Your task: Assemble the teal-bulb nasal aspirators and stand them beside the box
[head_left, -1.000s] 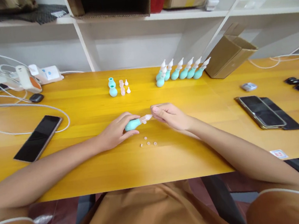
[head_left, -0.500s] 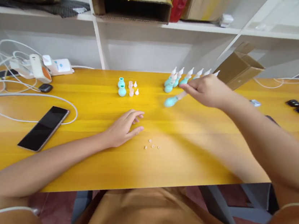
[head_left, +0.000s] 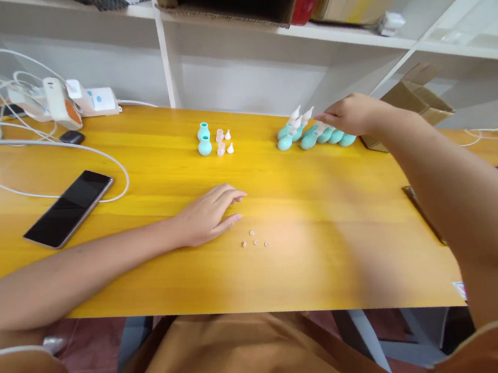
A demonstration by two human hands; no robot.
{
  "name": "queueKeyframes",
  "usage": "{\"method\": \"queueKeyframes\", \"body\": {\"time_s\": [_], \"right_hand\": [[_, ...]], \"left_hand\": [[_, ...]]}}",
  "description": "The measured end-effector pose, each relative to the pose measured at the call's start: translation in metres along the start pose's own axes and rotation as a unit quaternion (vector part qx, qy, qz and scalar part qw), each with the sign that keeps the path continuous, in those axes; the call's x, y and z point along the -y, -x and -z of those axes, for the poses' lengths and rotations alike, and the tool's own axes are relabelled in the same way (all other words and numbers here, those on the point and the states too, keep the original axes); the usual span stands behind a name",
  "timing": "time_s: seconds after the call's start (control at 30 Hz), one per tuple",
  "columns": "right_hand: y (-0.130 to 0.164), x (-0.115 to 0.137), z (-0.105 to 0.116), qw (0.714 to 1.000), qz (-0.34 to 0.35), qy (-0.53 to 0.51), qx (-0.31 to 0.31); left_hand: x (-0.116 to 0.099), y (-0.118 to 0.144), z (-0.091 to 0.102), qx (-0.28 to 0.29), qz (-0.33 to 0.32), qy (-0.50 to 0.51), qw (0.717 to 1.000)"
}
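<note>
My left hand (head_left: 211, 216) rests open on the table, thumb and fingers apart and nothing in it. Just right of it lie several tiny pale rings (head_left: 256, 242). At the back right, my right hand (head_left: 351, 114) is closed with fingertips down on the pale neck of a teal bulb syringe (head_left: 309, 141); its tip is hidden by the fingers. Finished-looking bulb syringes with white tips (head_left: 285, 142) stand in a group around it, some partly covered by the hand. Further left are two open teal bulbs (head_left: 205, 146), two translucent pinkish connectors (head_left: 221, 149) and two small white nozzles (head_left: 230, 148).
A black phone (head_left: 69, 208) lies at left, with white cables and a power strip (head_left: 102, 100) behind it. White shelving with cardboard boxes (head_left: 230, 1) runs along the back. An opened carton (head_left: 420, 99) sits behind my right forearm; a dark flat object (head_left: 422, 213) is beside it.
My right hand has moved back and slightly right, carrying the bulb syringe from in front of the group to the group itself. My left hand stays in place.
</note>
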State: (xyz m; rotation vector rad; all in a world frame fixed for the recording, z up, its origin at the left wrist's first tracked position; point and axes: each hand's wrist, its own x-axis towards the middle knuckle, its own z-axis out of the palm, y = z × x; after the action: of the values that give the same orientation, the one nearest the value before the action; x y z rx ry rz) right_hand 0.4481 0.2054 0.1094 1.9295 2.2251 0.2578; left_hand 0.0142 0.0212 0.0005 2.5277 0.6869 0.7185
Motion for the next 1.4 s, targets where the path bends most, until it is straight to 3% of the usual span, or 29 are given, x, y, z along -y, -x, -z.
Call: {"method": "queueKeyframes", "body": {"time_s": [0.67, 1.0, 1.13, 1.23, 1.4], "right_hand": [[-0.011, 0.028, 0.015, 0.998, 0.046, 0.001, 0.034], [0.001, 0.031, 0.029, 0.999, -0.002, 0.031, -0.041], [0.020, 0.043, 0.030, 0.985, -0.048, -0.008, -0.167], [0.032, 0.064, 0.021, 0.971, -0.006, -0.066, -0.231], [0.031, 0.122, -0.016, 0.949, 0.201, -0.159, -0.186]], "left_hand": [[-0.001, 0.000, 0.001, 0.013, -0.001, -0.013, 1.000], [0.000, 0.000, 0.001, 0.012, 0.003, -0.010, 1.000], [-0.002, -0.001, 0.002, 0.015, 0.006, -0.012, 1.000], [-0.004, -0.001, 0.002, 0.013, 0.008, -0.012, 1.000], [0.006, -0.005, 0.005, -0.036, 0.045, -0.022, 0.998]]}}
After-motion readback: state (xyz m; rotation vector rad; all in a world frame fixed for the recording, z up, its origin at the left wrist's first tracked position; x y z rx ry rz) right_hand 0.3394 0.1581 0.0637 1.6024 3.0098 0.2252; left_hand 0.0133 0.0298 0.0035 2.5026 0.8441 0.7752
